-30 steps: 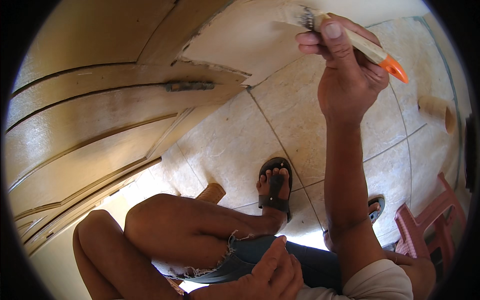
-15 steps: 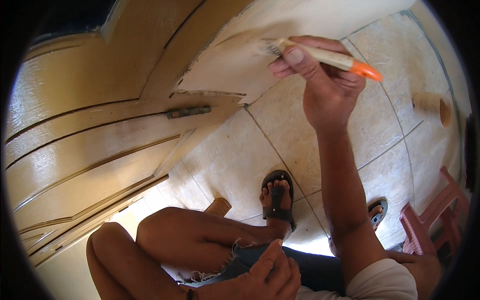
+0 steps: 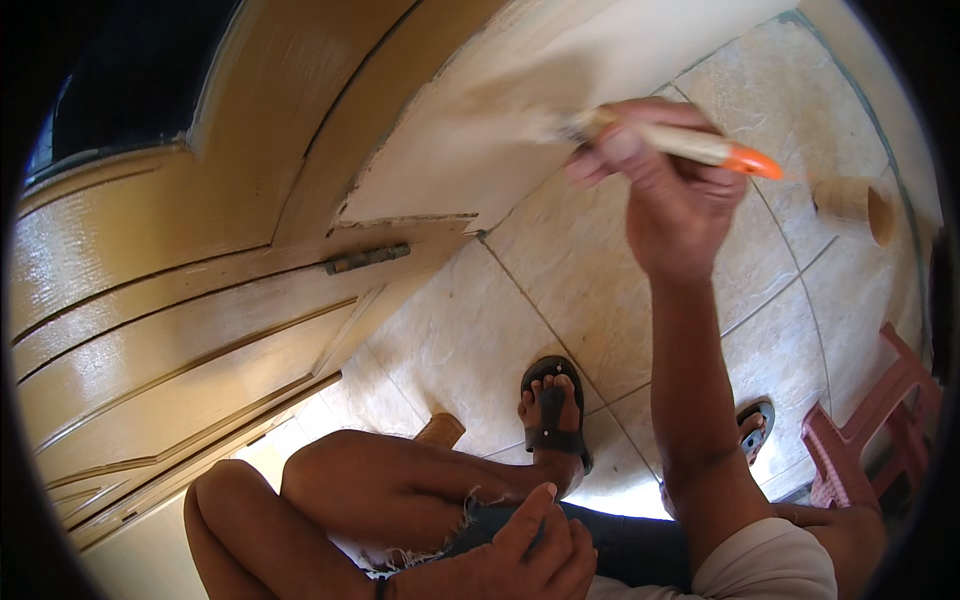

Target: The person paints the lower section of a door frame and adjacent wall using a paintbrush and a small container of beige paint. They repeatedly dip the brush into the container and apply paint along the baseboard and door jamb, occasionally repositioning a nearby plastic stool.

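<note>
Left hand: it was the nearest, above the shorts, with the fingers bent loosely and the thumb side turned upward; I cannot tell if something was inside. A dark band was around its wrist.
Sleeve: the pale sleeve covered the upper part of the right arm.
Right hand: it was stretched forward over the floor, pinching the brush between the thumb and the fingers, close to the bristle end. It was a little blurred.
Brush: it was in the right hand, lying nearly level, the pale handle with its orange end toward the right. The bristles pointed left to the wall; because of blur I cannot tell if they touched it.
Sandals: a dark sandal was on one foot, near the middle of the floor; another showed partly behind the right arm.
Stool: a pink plastic piece stood near the floor's right edge.
Tubes: one brown tube showed just beyond the knee; another lay near the floor's far right edge.
Door: the brown panelled door filled the left side, with a dark metal bolt near its lower edge.
Wall: it was pale, with a ragged border beside the brown wood, and its lower edge met the floor.
Pane: a dark pane was at the upper left.
</note>
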Tool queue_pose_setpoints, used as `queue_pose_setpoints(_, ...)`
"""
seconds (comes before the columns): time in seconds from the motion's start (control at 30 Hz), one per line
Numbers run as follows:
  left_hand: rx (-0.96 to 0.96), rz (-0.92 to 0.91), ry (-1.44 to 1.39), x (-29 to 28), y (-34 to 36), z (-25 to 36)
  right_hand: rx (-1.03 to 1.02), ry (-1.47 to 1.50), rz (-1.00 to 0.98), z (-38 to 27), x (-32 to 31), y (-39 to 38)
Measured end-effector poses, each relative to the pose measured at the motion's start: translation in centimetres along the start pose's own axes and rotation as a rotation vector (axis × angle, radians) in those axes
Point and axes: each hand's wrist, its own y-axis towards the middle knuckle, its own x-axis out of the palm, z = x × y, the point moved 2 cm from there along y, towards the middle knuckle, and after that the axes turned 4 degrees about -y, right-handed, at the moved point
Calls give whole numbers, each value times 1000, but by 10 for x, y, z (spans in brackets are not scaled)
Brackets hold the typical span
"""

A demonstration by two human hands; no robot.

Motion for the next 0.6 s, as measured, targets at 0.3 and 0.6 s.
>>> queue_pose_setpoints(0.3, -4, -185, -40, -51, 9, -1, -42, -140, 31, -1, -13, 41)
queue_pose_setpoints(0.6, 35, -165, -44, -44, 15, -8, 33, -57, 197, -21, -36, 37)
